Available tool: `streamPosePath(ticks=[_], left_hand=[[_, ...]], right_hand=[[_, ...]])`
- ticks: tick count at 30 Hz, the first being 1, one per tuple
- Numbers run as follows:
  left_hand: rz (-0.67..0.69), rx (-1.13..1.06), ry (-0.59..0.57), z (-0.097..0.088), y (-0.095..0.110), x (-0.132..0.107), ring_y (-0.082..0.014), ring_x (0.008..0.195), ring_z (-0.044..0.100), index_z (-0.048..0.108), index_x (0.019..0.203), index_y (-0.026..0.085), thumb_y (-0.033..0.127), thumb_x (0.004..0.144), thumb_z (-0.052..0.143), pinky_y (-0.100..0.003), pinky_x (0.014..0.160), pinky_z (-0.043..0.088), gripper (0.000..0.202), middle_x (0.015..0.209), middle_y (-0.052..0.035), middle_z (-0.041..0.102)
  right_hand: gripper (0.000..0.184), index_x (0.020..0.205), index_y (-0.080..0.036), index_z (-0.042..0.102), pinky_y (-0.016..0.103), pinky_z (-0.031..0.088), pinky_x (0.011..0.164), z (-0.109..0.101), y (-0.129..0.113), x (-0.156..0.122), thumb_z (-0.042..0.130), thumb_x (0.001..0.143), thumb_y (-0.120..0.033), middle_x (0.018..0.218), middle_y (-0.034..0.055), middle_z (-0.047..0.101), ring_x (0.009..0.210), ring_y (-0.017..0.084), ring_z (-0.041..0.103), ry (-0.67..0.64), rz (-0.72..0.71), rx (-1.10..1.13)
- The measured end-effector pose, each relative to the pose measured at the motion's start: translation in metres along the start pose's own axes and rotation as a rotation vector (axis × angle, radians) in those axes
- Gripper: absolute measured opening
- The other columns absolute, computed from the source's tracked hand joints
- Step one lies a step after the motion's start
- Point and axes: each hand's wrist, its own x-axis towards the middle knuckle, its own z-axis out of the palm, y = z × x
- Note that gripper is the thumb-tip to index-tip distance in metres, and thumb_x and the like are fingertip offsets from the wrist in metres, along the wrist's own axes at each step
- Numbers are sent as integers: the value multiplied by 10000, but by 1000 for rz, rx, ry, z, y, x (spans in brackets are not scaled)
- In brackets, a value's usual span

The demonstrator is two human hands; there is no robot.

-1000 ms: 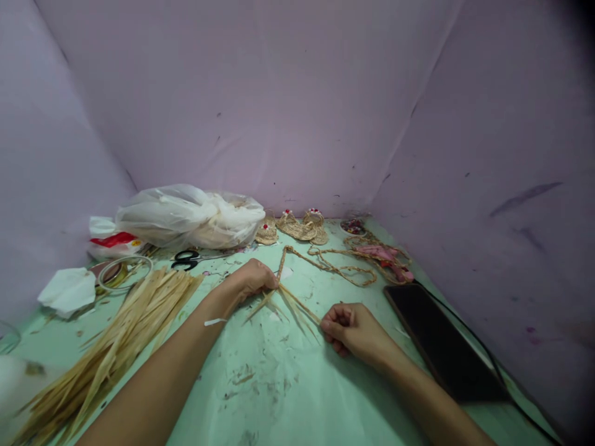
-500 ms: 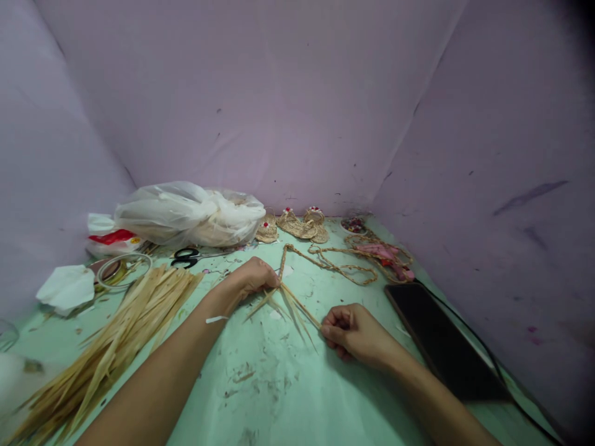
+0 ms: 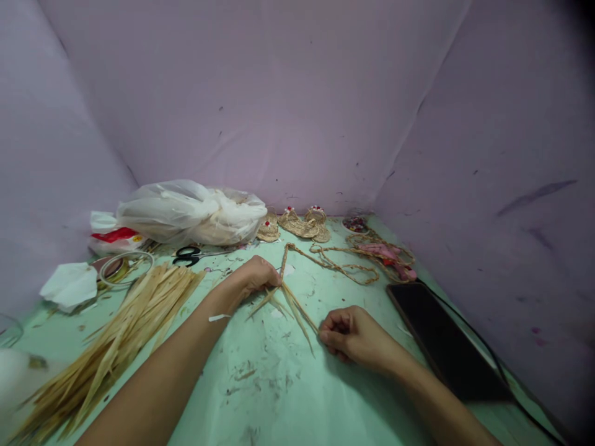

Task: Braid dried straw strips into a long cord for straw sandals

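Over the middle of the green table, my left hand [image 3: 261, 273] is closed in a pinch on the working end of a braided cord [image 3: 320, 257] of dry, straw-coloured fibre. Loose strands [image 3: 294, 308] fan out below that grip, some to the left and some to the right. One long strand runs down to the fingertips of my right hand [image 3: 343, 334], which is closed on its end. From the left hand the finished braid rises, bends, and trails rightward in loops across the table. A bundle of dry leaf strips [image 3: 116, 347] lies beside my left forearm.
Behind are a knotted white plastic bag [image 3: 193, 212], small woven slippers [image 3: 297, 224] with red beads and a bead dish [image 3: 354, 224]. Black-handled scissors [image 3: 186, 256] and tape rolls [image 3: 114, 270] lie left. A black phone-like slab [image 3: 444, 341] and cable [image 3: 493, 359] lie right.
My right hand has shifted very slightly, still pinching the strand. The loose strands hang a little differently. The left hand keeps its hold on the braid.
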Motion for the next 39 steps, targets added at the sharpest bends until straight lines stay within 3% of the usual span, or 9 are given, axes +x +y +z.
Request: streamPosePath(ticks=[2, 6, 10, 15, 21, 24, 28, 34, 39], left_hand=[[4, -12, -16, -2, -1, 1, -45, 323, 239, 585, 546, 104, 132, 505, 565, -195, 351, 134, 54, 321, 56, 355], [29, -99, -106, -5, -6, 5, -31, 312, 180, 553, 533, 112, 171, 510, 576, -202, 347, 82, 67, 329, 65, 325], [55, -171, -150, -7, -8, 6, -23, 313, 170, 535, 539, 115, 211, 501, 584, -206, 352, 64, 114, 350, 64, 338], [63, -140, -139, -7, -5, 2, -29, 323, 184, 539, 532, 117, 209, 490, 545, -203, 358, 79, 102, 347, 66, 321], [89, -29, -71, -3, -7, 5, -51, 363, 252, 565, 528, 120, 166, 467, 513, -198, 367, 151, 93, 371, 54, 361], [153, 173, 11, -7, -5, 5, -65, 390, 305, 598, 533, 112, 154, 472, 514, -200, 385, 216, 112, 389, 39, 393], [211, 481, 106, -10, 2, -7, -107, 461, 423, 648, 580, 119, 218, 519, 537, -211, 436, 287, 161, 469, -9, 509], [274, 805, 324, 12, 16, -36, -203, 668, 563, 675, 714, 165, 289, 582, 510, -260, 555, 373, 245, 701, -102, 635], [269, 809, 288, 5, 17, -33, -191, 638, 560, 673, 688, 168, 241, 591, 482, -255, 546, 372, 227, 689, -92, 639]], right_hand=[[142, 614, -141, 603, 201, 341, 426, -7, -5, -1, 606, 628, -282, 489, 1, 549, 441, 94, 459, 66, -41, -73], [164, 787, -148, 638, 247, 440, 682, -17, -35, 13, 608, 653, -238, 802, 65, 656, 753, 165, 581, 424, -131, 1], [101, 800, -127, 557, 241, 472, 643, -3, -68, 46, 476, 740, -121, 787, 69, 626, 646, 115, 593, 204, -2, 458], [133, 608, -104, 523, 181, 413, 444, 18, -71, 78, 438, 695, -52, 533, 24, 540, 423, 69, 488, -53, 84, 483], [123, 484, -119, 517, 173, 128, 302, 20, -51, 92, 488, 603, -103, 343, -52, 362, 296, 24, 232, 45, 34, 293], [102, 478, -131, 520, 192, 115, 319, 22, -49, 93, 502, 578, -134, 308, -69, 314, 288, 28, 207, 108, 28, 264], [95, 479, -131, 523, 197, 142, 337, 27, -51, 90, 484, 565, -142, 348, -41, 420, 315, 35, 264, 142, -46, 296], [34, 506, -146, 501, 193, 142, 350, 27, -49, 93, 482, 527, -128, 314, -63, 371, 315, 44, 273, 171, -53, 381], [21, 543, -141, 514, 203, 115, 353, 23, -50, 92, 500, 543, -157, 340, -70, 354, 313, 36, 220, 137, -35, 385]])
